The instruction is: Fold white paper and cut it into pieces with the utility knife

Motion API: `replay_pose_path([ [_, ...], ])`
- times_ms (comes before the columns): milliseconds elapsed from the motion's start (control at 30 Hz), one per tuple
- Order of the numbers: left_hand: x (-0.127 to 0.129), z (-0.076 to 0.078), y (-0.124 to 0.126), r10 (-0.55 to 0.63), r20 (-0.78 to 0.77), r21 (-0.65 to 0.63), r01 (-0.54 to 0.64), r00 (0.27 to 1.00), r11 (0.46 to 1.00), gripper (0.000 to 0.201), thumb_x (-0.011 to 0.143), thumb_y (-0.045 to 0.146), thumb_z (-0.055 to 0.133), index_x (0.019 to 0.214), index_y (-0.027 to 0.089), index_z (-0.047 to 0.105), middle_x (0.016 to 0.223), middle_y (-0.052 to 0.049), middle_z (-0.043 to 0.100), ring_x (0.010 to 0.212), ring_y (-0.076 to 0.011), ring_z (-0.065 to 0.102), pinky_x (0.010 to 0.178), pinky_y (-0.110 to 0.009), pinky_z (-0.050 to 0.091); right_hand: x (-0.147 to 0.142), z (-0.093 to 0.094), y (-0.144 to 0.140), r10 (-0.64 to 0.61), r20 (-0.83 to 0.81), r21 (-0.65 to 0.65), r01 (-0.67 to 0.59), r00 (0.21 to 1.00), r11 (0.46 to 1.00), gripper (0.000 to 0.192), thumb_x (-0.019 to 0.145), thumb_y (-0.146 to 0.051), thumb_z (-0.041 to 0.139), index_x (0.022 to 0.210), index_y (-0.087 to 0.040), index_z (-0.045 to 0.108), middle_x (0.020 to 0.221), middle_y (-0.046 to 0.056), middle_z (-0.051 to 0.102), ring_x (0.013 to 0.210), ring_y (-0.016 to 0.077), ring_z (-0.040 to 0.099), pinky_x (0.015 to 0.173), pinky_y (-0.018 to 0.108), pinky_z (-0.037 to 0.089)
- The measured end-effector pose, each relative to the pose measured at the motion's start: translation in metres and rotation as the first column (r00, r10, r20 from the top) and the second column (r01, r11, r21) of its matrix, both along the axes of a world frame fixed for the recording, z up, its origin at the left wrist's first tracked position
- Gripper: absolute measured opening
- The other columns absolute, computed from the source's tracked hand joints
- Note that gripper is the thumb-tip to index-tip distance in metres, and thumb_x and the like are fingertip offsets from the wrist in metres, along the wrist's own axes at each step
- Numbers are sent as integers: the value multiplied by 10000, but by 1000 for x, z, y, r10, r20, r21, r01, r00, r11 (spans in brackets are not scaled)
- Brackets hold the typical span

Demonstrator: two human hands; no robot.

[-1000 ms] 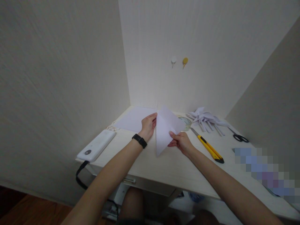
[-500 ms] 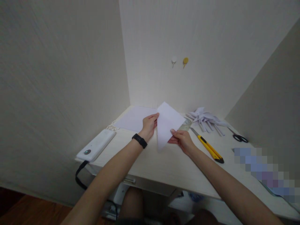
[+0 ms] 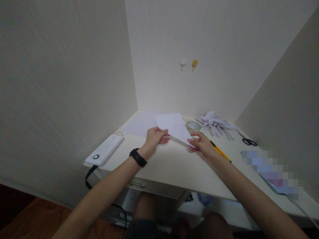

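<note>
A white, four-sided paper sheet (image 3: 174, 126) is over the cream-white desk (image 3: 161, 167). The left hand (image 3: 155, 141) and right hand (image 3: 203, 145) each pinch its near edge. The right arm hides part of the thin yellow-and-black cutter (image 3: 221, 152). Blurry coloured squares (image 3: 267, 171) cover something.

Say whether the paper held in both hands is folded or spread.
Spread, it seems: the paper shows one broad, four-sided face, with no folded-over flap visible.
</note>
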State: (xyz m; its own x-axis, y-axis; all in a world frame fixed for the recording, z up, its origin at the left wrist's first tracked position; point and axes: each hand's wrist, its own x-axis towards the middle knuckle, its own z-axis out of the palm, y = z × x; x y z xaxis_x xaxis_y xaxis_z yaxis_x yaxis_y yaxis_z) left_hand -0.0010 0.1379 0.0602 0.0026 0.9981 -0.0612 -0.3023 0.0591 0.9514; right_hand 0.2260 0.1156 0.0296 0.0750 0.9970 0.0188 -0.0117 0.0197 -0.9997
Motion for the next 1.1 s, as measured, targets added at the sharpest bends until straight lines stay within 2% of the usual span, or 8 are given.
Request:
replay_pose_path([
  [100, -17, -13, -34, -231, -150, -132, 212, 961, 968, 222, 659, 216, 863, 702, 118, 668, 669, -168, 732, 470, -194, 654, 444, -264, 479, 17, -7, -18, -53, 350, 109, 16, 935, 994, 410, 721, -436, 761, 1028, -209, 612, 589, -37, 624, 480, 168, 600, 517, 319, 540],
  [267, -16, -17, -69, -192, -231, -285, 122, 954, 951, 193, 766, 150, 747, 603, 98, 658, 659, -167, 732, 479, -167, 652, 425, -232, 463, 13, -20, -66, -333, 799, 501, -249, 500, 829, 361, 897, -320, 592, 1211, -156, 664, 1220, 178, 692, 1170, 323, 619, 1034, 528, 473],
  [367, -9, -10, -73, -199, -215, -321, 123, 956, 939, 145, 800, 113, 704, 662, 78, 673, 644, -134, 727, 494, -147, 654, 464, -223, 496, 4, -24, -92, -250, 897, 422, -535, 365, 732, 441, 972, -311, 505, 1378, -154, 577, 1451, 158, 561, 1376, 306, 476, 1137, 507, 404],
  [567, -10, -7, -67, -300, -298, -352, 188, 906, 917, 167, 804, 196, 728, 719, 67, 664, 733, -142, 731, 569, -136, 656, 583, -246, 543, 2, -25, -98, -88, 981, 175, -582, 175, 794, 551, 1022, -384, 407, 1518, -145, 415, 1566, 112, 420, 1472, 338, 334, 1175, 568, 340],
  [700, -25, -6, -66, 12, -812, 36, 29, 584, 999, 282, 823, 385, 706, 920, 126, 652, 827, -118, 724, 733, -217, 677, 681, -334, 537, 3, -25, -94, -18, 988, 103, -575, 152, 811, 564, 1036, -438, 349, 1522, -160, 412, 1571, 98, 406, 1471, 334, 330, 1189, 580, 306],
  [833, -32, -9, -83, 418, -900, 431, 104, 124, 896, 269, 900, 375, 594, 1059, 159, 604, 887, -96, 702, 840, -261, 666, 769, -397, 517, 1, -26, -94, -12, 988, 97, -567, 152, 818, 572, 1039, -445, 322, 1526, -155, 403, 1576, 95, 391, 1476, 331, 319, 1196, 577, 291],
  [1000, -17, -30, -107, 485, -863, 433, 700, 141, 568, 301, 999, 376, 466, 1110, 166, 651, 1137, -118, 697, 1143, -252, 613, 1000, -416, 464, 2, -27, -94, -21, 988, 106, -563, 155, 819, 566, 1037, -438, 336, 1524, -158, 406, 1573, 101, 398, 1474, 326, 327, 1194, 570, 297],
  [1100, -13, -42, -108, 463, -876, 401, 742, 138, 537, 363, 1026, 333, 402, 1248, 139, 614, 1281, -122, 660, 1229, -253, 579, 1046, -428, 440, 2, -28, -94, -28, 987, 115, -562, 161, 819, 560, 1035, -436, 350, 1527, -173, 403, 1571, 99, 401, 1475, 319, 329, 1194, 571, 298],
])
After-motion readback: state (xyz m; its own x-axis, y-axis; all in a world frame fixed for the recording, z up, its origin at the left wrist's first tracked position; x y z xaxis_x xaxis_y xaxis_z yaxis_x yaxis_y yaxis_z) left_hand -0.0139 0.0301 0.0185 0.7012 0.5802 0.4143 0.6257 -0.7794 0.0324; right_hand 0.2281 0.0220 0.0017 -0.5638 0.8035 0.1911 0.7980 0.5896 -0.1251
